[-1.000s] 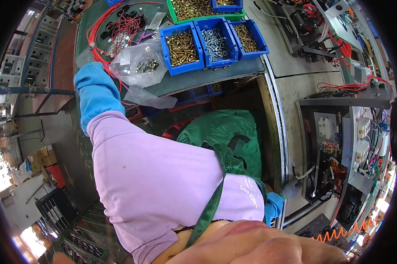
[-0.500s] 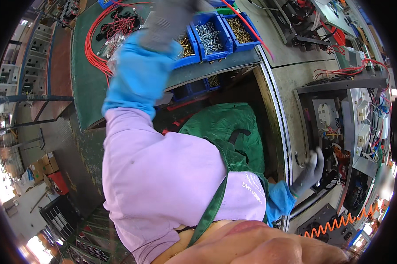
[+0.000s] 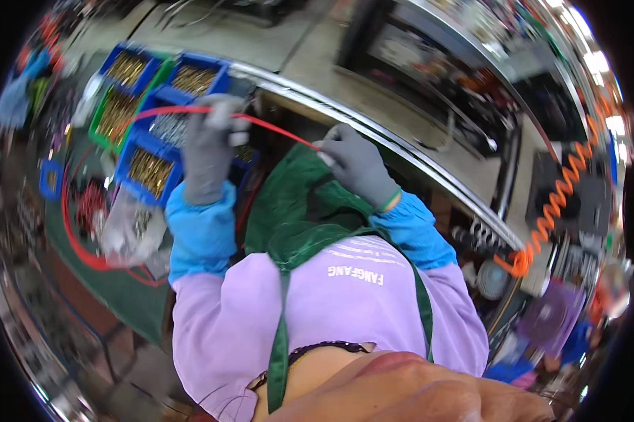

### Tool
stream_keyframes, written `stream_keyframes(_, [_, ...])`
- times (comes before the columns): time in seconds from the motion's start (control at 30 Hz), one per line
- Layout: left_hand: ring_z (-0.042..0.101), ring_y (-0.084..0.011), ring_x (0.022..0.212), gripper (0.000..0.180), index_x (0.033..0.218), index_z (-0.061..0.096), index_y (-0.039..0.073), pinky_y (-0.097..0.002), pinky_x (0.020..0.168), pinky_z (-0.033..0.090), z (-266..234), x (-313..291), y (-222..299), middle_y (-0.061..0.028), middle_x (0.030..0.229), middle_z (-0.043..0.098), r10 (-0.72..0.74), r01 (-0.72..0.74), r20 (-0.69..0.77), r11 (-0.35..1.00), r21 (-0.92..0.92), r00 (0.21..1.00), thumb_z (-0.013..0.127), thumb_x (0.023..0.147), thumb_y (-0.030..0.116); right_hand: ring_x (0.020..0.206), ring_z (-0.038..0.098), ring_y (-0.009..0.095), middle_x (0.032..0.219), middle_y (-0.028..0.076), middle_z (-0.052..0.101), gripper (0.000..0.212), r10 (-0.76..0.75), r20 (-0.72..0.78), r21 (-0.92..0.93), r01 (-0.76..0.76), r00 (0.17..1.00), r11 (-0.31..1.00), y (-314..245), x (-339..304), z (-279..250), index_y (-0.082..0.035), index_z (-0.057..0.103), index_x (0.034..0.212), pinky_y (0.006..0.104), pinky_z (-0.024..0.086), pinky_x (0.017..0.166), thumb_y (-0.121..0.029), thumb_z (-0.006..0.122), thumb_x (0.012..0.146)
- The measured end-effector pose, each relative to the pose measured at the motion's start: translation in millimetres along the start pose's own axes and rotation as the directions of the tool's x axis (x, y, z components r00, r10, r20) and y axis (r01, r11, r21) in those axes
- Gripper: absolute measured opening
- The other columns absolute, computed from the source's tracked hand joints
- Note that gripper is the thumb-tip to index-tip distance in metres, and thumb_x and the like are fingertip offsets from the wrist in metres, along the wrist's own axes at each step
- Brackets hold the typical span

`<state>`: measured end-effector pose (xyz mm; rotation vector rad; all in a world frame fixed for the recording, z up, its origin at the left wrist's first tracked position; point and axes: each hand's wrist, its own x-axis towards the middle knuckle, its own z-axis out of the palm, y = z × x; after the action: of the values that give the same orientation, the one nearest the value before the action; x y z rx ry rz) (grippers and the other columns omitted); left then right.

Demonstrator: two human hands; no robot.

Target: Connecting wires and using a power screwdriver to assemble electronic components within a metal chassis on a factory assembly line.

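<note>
A red cable [image 3: 278, 131] runs between my two gloved hands, over the front of the bench. My left hand [image 3: 208, 162], in a grey glove, is closed round it above the blue bins; its fingers are blurred. Closer to the bench's metal edge, my right hand [image 3: 363, 167] pinches the cable's end. From my left hand the cable curves away to a loose red coil [image 3: 71, 225] on the green bench top [image 3: 124, 299]. Beside that hand, a blue bin [image 3: 140, 190] and a green bin [image 3: 98, 133] hold brass-coloured parts. Silver parts lie in another bin, partly hidden.
A clear plastic bag [image 3: 131, 239] lies inside the cable coil. The metal edge strip [image 3: 408, 163] runs diagonally past my right hand. Open metal cabinets [image 3: 443, 98] stand beyond it. An orange coiled hose [image 3: 552, 204] hangs at the right. A green apron [image 3: 275, 204] covers my lap.
My view has turned, so the bins now appear farther left. My left hand has come back toward my body, and my right hand, apart and holding nothing before, now grips the red cable's end.
</note>
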<state>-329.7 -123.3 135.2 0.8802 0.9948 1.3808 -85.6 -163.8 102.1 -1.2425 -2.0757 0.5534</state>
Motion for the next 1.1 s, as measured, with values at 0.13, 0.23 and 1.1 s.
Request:
stream_keyframes(0.13, [0.035, -0.0051, 0.061, 0.019, 0.100, 0.051, -0.005, -0.0157, 0.047, 0.035, -36, 33, 13, -0.0015, 0.081, 0.045, 0.016, 0.058, 0.106, 0.751, -0.658, 0.994, 0.054, 0.092, 0.012, 0.075, 0.057, 0.028, 0.079, 0.009, 0.054, 0.014, 0.196, -0.113, -0.375, -0.225, 0.974, 0.899, 20, -29, -37, -0.014, 0.066, 0.094, 0.0385, 0.047, 0.061, -0.017, 0.063, 0.080])
stream_keyframes(0.23, [0.037, -0.0096, 0.064, 0.015, 0.096, 0.043, -0.002, -0.0210, 0.051, 0.039, -49, 23, 36, -0.0050, 0.085, 0.045, 0.130, 0.166, 0.261, 0.493, -0.854, 0.957, 0.045, 0.097, 0.013, 0.075, 0.058, 0.026, 0.080, 0.006, 0.056, 0.016, 0.051, -0.366, -0.472, -0.232, 0.929, 0.850, 34, -49, -89, -0.015, 0.067, 0.094, 0.0369, 0.047, 0.062, -0.012, 0.063, 0.079])
stream_keyframes(1.1, [0.057, -0.0290, 0.095, 0.039, 0.118, 0.052, 0.012, -0.0365, 0.078, 0.050, 411, 0, -8, -0.0054, 0.117, 0.052, 0.573, -0.977, 0.802, 0.011, -0.214, -0.170, 0.058, 0.080, 0.011, 0.067, 0.065, 0.011, 0.081, 0.005, 0.064, 0.019, 0.142, -0.714, -0.369, -0.540, 0.686, 0.756, 58, -100, -314, -0.005, 0.061, 0.104, 0.0234, 0.049, 0.055, -0.016, 0.057, 0.089])
